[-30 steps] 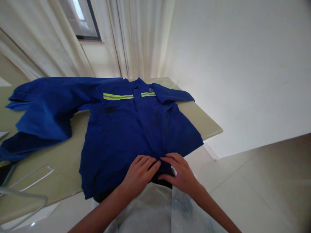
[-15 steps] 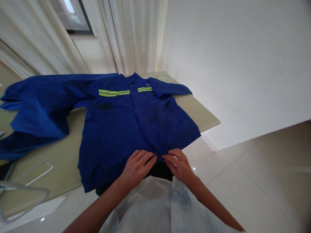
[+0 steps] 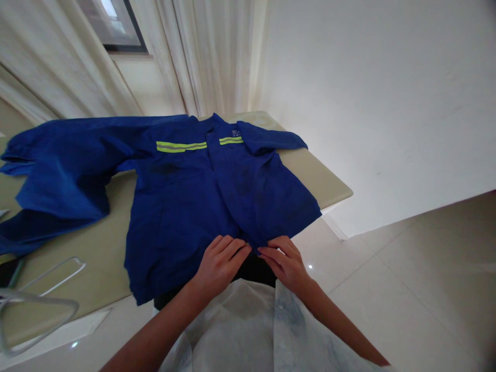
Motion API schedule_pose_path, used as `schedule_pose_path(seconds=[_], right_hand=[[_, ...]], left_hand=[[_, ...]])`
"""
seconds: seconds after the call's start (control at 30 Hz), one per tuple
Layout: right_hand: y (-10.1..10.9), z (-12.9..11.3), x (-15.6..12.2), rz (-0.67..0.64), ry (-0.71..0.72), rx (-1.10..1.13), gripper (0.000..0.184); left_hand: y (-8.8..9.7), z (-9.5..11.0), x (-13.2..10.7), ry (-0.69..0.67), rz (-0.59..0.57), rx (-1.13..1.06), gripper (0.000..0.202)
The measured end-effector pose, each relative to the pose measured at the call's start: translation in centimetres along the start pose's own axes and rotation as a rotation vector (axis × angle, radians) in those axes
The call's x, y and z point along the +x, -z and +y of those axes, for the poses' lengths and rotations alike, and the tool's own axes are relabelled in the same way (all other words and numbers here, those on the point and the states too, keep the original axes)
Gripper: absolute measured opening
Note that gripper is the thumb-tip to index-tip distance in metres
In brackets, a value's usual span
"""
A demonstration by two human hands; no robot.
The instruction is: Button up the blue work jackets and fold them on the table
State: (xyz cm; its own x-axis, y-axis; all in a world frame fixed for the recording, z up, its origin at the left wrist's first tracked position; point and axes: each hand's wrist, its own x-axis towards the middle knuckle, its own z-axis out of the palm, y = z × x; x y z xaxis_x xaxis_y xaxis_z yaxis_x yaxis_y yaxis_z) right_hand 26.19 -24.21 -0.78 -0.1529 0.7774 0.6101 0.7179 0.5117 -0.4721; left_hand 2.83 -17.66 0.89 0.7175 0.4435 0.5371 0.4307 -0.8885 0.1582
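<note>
A blue work jacket [image 3: 178, 201] with yellow-and-grey reflective stripes lies front up, its lower hem hanging past the table's near edge. My left hand [image 3: 222, 261] pinches the hem at the bottom of the front opening. Close beside it, my right hand [image 3: 285, 258] pinches the other side of the same opening. Both sets of fingertips almost meet; the fastening between them is too small and covered to make out. One sleeve [image 3: 277, 139] is folded at the right, while blue cloth spreads out at the left.
The beige table [image 3: 96, 253] runs under the jacket, its right corner near a white wall [image 3: 380, 103]. White wire hangers [image 3: 42, 297] lie at the left front, near a dark flat object [image 3: 8, 271]. Curtains [image 3: 217, 57] hang behind.
Both hands stay at the hem with only slight finger movement. The cloth edges at the front opening have shifted a little between the fingertips.
</note>
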Motion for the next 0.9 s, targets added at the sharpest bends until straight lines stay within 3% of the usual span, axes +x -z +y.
schedule_pose_path(seconds=[0.53,0.9], right_hand=[[0.5,-0.9,1.0,-0.01,0.179,-0.178,0.02],[0.3,-1.6,1.2,-0.03,0.216,-0.194,0.015]], left_hand=[[0.1,0.7,0.5,-0.013,-0.023,0.037,0.008],[0.3,0.5,0.7,-0.019,0.109,-0.146,0.013]])
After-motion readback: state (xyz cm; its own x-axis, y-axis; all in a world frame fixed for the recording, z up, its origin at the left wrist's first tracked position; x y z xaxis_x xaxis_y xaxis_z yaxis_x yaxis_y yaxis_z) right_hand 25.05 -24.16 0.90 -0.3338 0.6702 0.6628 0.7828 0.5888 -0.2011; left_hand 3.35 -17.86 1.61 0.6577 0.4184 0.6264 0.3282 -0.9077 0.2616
